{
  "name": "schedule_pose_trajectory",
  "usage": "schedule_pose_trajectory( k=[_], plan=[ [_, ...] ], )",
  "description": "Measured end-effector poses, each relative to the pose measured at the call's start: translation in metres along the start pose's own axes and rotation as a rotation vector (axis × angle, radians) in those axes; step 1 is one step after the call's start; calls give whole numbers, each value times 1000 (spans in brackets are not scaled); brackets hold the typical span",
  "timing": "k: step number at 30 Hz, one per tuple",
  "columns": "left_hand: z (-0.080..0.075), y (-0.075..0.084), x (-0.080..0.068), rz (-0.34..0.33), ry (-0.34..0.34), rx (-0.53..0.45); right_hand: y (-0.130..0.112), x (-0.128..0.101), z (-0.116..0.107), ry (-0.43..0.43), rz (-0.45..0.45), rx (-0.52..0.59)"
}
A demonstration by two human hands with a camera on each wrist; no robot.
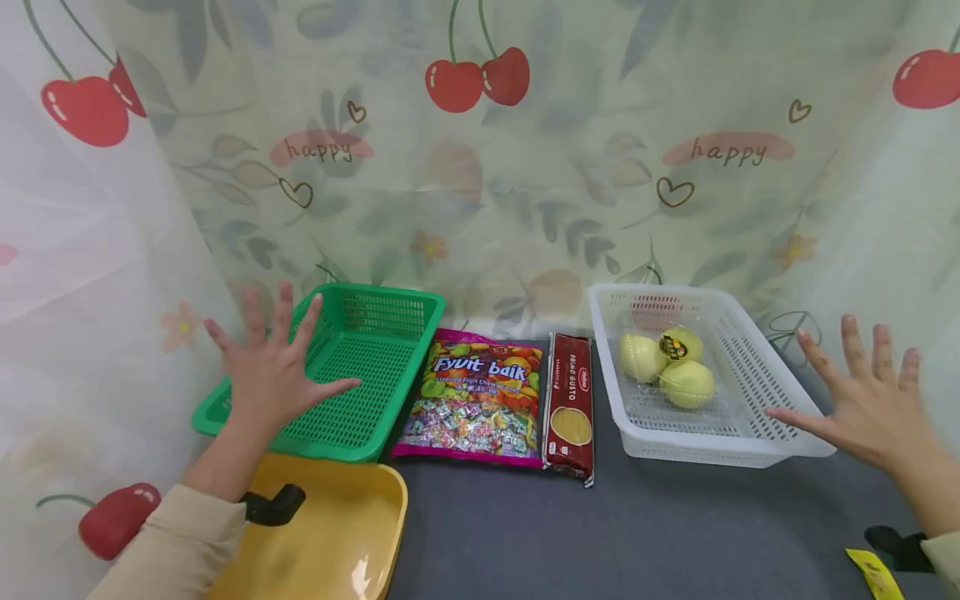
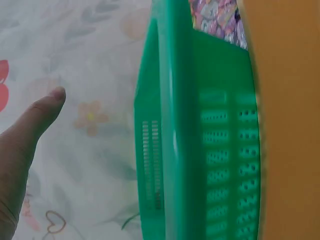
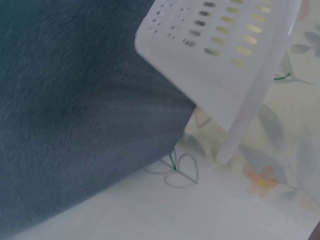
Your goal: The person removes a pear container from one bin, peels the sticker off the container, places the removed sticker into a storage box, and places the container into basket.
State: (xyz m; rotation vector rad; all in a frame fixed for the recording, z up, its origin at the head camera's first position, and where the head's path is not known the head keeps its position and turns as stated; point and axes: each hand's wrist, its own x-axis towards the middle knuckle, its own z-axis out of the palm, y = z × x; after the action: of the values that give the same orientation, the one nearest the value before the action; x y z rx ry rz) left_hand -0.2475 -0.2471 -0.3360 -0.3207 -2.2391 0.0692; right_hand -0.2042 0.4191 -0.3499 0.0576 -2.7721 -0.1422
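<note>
The left hand is raised with its fingers and thumb spread wide, set in front of the left part of a green basket as the head camera sees it; in the left wrist view, one digit stands apart from the basket's rim. The right hand is spread wide too, at the right side of a white basket, its thumb overlapping that rim in the head view; whether it touches cannot be told, and the right wrist view mostly gives the basket's perforated side and the dark grey table. In the white basket, toward its left half, sit three pale yellow round items grouped together, a dark label on the one at the back. Between the two baskets lies a colourful candy bag edged in pink, with a narrow dark red packet marked PRIMO GUSTO alongside its right edge. A yellow tray is on the near side of the green basket, partly behind the left sleeve. A small yellow packet lies at the lower right, and a cherry-printed curtain hangs behind everything.
</note>
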Motion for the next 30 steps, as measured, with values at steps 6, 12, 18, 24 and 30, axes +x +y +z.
schedule_pose_trajectory(
  k=[6, 12, 18, 24, 30],
  plan=[
    [6, 20, 10, 2, -63, -32, -2, 3, 2, -14, 25, 108],
    [11, 48, 28, 17, -183, -17, -6, 6, 6, -27, 18, 162],
    [21, 83, 44, 64, -243, 1, -10, 8, 7, -24, -7, 200],
    [32, 118, 57, 107, -312, -45, -12, 12, 6, -39, -7, 279],
    [37, 143, 68, 109, -355, -172, -14, 17, 6, -38, -1, 420]
  ],
)
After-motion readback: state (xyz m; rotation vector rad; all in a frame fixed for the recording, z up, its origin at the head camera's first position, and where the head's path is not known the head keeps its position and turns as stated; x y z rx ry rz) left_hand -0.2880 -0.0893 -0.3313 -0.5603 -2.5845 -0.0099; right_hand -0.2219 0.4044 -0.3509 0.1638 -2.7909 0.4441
